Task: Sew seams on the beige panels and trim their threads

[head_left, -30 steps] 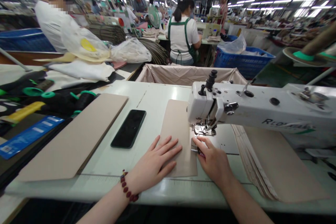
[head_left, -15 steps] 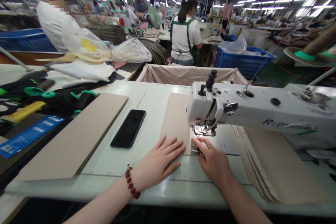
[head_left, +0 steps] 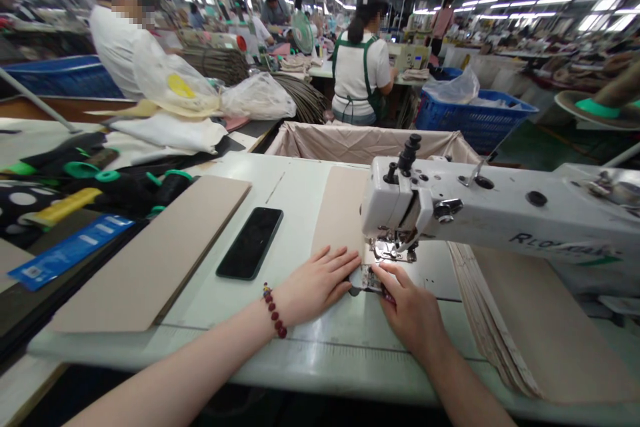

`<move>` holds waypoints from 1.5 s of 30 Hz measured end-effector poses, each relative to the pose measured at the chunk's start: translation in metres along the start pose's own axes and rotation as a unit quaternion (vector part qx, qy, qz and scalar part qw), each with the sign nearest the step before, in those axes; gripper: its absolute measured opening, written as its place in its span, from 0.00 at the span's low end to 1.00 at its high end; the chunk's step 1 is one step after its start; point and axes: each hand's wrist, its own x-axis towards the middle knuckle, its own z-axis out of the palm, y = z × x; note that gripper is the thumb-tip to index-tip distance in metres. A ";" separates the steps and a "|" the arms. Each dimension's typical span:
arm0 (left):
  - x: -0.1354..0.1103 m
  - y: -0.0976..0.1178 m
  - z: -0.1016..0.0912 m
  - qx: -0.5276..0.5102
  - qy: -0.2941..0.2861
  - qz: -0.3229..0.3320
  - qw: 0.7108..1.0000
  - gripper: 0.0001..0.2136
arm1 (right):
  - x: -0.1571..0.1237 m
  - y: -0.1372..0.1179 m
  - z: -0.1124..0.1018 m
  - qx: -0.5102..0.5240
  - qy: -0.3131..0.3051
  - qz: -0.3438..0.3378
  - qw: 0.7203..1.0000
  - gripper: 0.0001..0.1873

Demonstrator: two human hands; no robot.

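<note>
Down at the front edge of the table (head_left: 215, 310), left hand (head_left: 317, 287) rests flat and open on a beige board (head_left: 340, 220), right hand (head_left: 407, 310) pinching a small piece (head_left: 367, 278) beside the sewing machine (head_left: 500, 210) foot, phone (head_left: 250, 243) nearby.

left hand (head_left: 315, 285) on beige panel (head_left: 341, 213) — right hand (head_left: 407, 307) by presser foot (head_left: 393, 251)

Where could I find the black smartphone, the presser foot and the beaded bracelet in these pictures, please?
Black smartphone (head_left: 249, 243): head view, point on the middle of its dark screen.
Presser foot (head_left: 393, 251): head view, point on its metal toes.
Beaded bracelet (head_left: 273, 311): head view, point on its dark red beads.
</note>
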 end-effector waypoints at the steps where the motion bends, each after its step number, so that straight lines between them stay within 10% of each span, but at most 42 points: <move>1: 0.002 -0.002 0.001 0.002 0.000 -0.002 1.000 0.24 | 0.000 0.001 0.000 0.003 0.000 -0.002 1.000 0.27; 45: 0.016 -0.014 0.010 -0.022 0.063 -0.014 0.998 0.23 | -0.001 0.001 0.004 -0.009 0.016 -0.009 1.000 0.25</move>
